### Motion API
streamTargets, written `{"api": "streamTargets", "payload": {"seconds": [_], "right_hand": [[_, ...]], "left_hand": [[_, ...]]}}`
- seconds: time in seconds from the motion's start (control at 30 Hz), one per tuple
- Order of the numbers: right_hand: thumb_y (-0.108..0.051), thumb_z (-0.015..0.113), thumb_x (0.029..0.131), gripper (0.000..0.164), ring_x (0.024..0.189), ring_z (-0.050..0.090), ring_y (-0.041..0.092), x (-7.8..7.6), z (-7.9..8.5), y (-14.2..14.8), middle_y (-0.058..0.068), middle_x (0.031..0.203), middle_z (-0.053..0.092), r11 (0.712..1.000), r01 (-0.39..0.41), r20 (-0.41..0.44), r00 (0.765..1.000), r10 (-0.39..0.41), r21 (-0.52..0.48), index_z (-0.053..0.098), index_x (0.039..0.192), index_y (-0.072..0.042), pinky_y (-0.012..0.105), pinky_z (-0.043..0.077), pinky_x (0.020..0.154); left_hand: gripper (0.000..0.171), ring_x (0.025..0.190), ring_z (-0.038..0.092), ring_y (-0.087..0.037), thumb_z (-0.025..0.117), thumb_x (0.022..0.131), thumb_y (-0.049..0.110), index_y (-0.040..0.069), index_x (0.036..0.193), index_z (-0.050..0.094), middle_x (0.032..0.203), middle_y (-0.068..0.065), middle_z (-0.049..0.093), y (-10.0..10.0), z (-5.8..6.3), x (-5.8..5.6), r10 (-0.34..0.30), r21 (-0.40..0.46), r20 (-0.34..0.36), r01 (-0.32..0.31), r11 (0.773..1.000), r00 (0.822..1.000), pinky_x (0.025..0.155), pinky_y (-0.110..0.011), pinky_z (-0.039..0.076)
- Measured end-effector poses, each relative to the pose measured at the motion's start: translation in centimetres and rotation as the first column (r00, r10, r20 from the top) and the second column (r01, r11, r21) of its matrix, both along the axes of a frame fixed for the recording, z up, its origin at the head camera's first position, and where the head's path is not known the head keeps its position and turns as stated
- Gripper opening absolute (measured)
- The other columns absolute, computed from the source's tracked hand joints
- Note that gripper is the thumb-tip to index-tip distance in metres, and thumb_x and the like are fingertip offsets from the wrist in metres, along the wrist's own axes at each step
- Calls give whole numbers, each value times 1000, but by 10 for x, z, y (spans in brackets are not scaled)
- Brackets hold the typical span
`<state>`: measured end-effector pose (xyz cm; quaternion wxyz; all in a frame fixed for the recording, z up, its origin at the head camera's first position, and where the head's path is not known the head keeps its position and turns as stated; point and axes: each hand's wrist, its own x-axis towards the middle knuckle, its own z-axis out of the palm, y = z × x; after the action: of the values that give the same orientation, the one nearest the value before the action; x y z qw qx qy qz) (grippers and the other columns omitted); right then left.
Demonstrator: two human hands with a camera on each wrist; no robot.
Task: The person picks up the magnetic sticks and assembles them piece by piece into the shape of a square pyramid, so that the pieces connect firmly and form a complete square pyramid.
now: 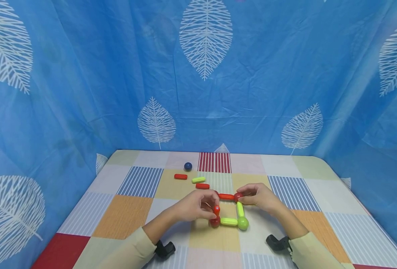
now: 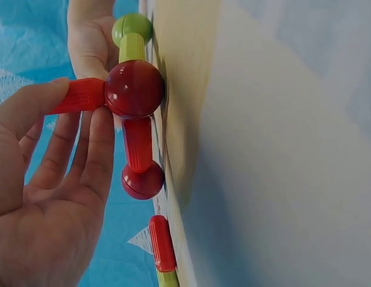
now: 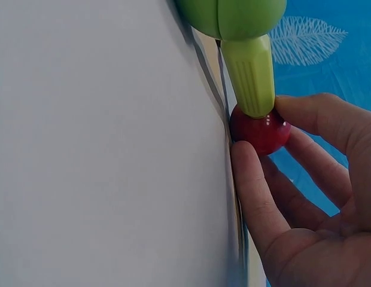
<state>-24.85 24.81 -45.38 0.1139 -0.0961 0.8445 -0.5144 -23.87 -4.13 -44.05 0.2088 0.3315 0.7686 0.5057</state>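
Observation:
On the checked cloth lies a four-sided frame of balls and short rods. My left hand (image 1: 200,204) pinches a red rod (image 2: 84,95) that stands upright on the near-left red ball (image 2: 134,89). Another red rod (image 2: 137,143) runs from that ball to the far-left red ball (image 2: 142,181), which the left hand mostly hides in the head view. With thumb and fingers, my right hand (image 1: 259,196) holds the far-right red ball (image 3: 260,130). A yellow-green rod (image 3: 250,75) joins this ball to the green ball (image 1: 243,223); another yellow-green rod (image 1: 228,221) forms the near side, a red rod (image 1: 226,196) the far side.
Behind the frame, toward the left, lie a dark blue ball (image 1: 188,166), a loose red rod (image 1: 180,176), a loose yellow-green rod (image 1: 198,180) and a second loose red rod (image 1: 202,186). A blue curtain (image 1: 252,93) with white leaves encloses the table's back and sides.

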Motion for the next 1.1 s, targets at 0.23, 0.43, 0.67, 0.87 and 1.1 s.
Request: {"api": "streamTargets", "payload": {"seconds": [0.23,0.43,0.67,0.87,1.1], "right_hand": [[-15,80,88,41,103,70,24,6,1,-3,18,123,69,997,61,-15,998,-60,44,69,126,-2,32,62,79],[-16,82,86,40,85,70,22,34,12,-11,18,116,58,991,105,0,994,-106,81,61,119,-5,33,60,67],[-23,90,76,43,69,62,14,66,17,-15,6,96,62,977,-91,-25,995,98,195,58,100,-8,27,54,59],[-22,92,73,40,79,65,12,61,12,-10,2,96,68,961,-112,-109,984,144,251,64,100,-11,22,56,68],[-14,89,77,33,90,68,16,36,6,2,2,102,74,975,-52,-74,995,70,216,73,106,-12,24,57,75]], "left_hand": [[34,100,68,-8,77,88,0,6,120,66,108,0,70,-8,4,-19,-94,-39,-16,93,995,995,91,-23,58],[25,97,65,-9,73,94,10,12,119,71,110,0,69,-1,4,-36,69,-180,-250,-116,977,966,88,-24,57],[28,104,64,-13,69,97,10,13,125,71,117,0,70,16,-1,-35,68,-371,-398,-228,900,915,93,-27,57],[25,101,64,-15,75,91,4,12,114,75,106,1,70,12,-2,-31,150,-348,-336,-271,897,930,92,-31,58],[21,86,60,-12,83,84,8,16,102,75,98,5,68,-3,-2,-23,216,-324,-220,-281,903,951,77,-25,55]]}}
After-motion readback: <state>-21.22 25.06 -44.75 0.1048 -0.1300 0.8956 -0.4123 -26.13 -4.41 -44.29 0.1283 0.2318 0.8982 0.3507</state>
